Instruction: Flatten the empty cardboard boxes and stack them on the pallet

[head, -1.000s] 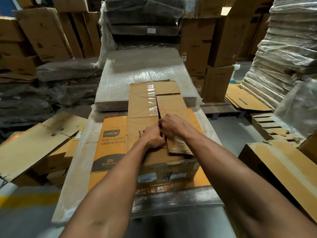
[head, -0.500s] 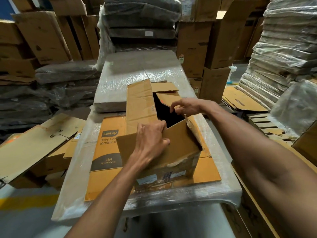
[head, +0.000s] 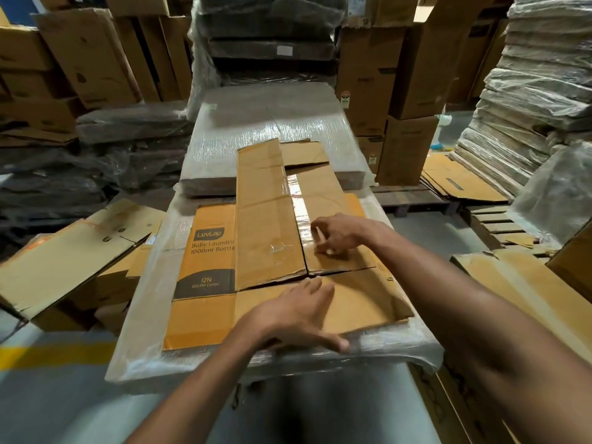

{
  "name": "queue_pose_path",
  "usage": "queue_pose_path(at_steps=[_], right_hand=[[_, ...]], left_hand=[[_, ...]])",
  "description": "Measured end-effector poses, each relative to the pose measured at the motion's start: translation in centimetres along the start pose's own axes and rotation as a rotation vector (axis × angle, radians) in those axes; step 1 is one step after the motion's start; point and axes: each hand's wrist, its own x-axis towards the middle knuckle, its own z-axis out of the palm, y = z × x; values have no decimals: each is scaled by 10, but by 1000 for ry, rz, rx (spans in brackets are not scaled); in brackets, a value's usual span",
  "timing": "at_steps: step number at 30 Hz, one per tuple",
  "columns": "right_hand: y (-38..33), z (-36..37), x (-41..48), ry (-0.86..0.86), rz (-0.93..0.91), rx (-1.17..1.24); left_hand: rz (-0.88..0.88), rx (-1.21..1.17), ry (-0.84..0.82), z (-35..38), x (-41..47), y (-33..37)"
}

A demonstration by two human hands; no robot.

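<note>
Flattening nearly done, I judge: the cardboard box (head: pixel 269 213) lies collapsed beneath both hands, on the wrapped stack (head: pixel 137 331). My left hand (head: pixel 298 312) presses its near panel, fingers spread flat. My right hand (head: pixel 336 233), just beyond, curls on a flap (gripping tape? I cannot tell). Next: press flaps down, square edges.

You see matt brown cardboard in the flattened box (head: pixel 269 216), smooth apart from its creases. A glossy strip of clear tape (head: pixel 301 203) runs along it. The plastic film (head: pixel 150 283) below looks shiny and wrinkled.
</note>
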Motion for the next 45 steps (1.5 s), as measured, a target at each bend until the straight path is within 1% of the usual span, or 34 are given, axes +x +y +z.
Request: queue_pose_path(at_steps=[1,2,3,6,9,13,16,19,21,23,25,27,29,31,32,34,36,38,41,42,43,45], right_hand=[[2,5,-6,6,-21,-3],[4,12,-12,14,-45,-13],[5,20,-18,28,-67,-20],[10,49,-37,89,-107,39],[10,71,-51,162,-132,87],[0,91,-55,229,-115,-90],[-3,104,-58,320,-102,-178],[-3,112,-62,341,-93,-228],[-2,112,-62,344,-88,-222],[0,113,-61,361,-100,-202],[2,113,-61,380,-111,-188],[3,113,-61,375,-108,-196],[3,113,-60,376,-108,-189],[1,113,-59,387,-108,-183],[0,113,-59,390,-106,-184],[0,114,-59,399,-99,-181],[-1,115,-59,401,-92,-182],[-2,114,-60,402,-88,-180],[-2,110,-62,378,-81,-87],[-3,109,-62,368,-75,-28],[-5,106,-63,366,-67,41],[-15,100,-61,400,-44,194]], left_hand=[[3,4,-12,4,4,-10],[-1,-17,13,10,8,-21],[-6,-54,73,16,12,-31],[-13,-135,334,34,19,-50],[-96,11,484,49,26,-50],[-230,156,591,64,41,-40],[-274,239,650,74,49,-39],[-307,261,671,79,55,-42],[-322,234,660,77,57,-42],[-298,119,683,71,55,-40],[-215,-57,797,59,50,-41],[-138,-169,963,43,45,-50],[-154,-174,1107,26,39,-66],[-253,-137,1188,14,33,-89],[-324,-146,1199,11,29,-100],[-482,-231,1168,12,26,-118],[-626,-326,1075,17,25,-133],[-717,-383,944,25,27,-143],[-751,-512,729,39,35,-148],[-744,-570,692,42,38,-148],[-738,-613,679,45,42,-148],[-723,-618,694,46,46,-146]])
